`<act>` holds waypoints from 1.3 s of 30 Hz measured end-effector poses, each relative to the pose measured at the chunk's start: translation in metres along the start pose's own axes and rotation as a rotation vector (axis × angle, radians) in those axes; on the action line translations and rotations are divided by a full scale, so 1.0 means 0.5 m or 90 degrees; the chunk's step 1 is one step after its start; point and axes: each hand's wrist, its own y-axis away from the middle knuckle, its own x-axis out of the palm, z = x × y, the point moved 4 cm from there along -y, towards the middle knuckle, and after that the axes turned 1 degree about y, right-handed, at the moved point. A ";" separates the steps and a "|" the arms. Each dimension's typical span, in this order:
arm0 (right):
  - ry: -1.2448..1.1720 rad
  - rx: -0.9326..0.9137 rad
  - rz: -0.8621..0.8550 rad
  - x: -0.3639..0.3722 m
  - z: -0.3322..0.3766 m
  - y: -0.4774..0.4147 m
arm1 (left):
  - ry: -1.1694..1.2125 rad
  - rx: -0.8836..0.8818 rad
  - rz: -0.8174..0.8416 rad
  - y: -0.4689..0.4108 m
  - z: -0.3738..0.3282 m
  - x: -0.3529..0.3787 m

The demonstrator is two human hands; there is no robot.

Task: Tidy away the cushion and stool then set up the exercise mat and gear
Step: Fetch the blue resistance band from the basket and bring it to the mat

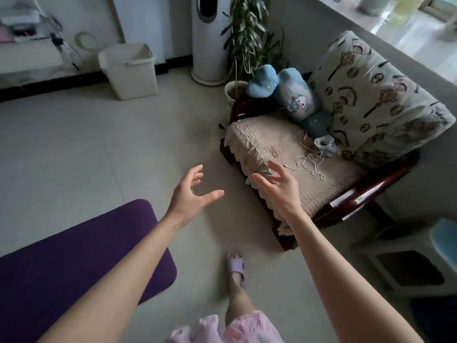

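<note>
White bin (131, 70) unlidded, contents unseen; both hands (190, 194) empty.

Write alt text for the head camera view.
Both bare hands, left hand and right hand, reach forward open and empty toward a wooden chair holding a patterned cushion. A purple exercise mat lies on the floor at lower left.
</note>
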 end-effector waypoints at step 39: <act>0.010 -0.140 0.313 0.872 0.617 -1.477 | 0.010 -0.126 -0.322 -1.439 0.015 -0.659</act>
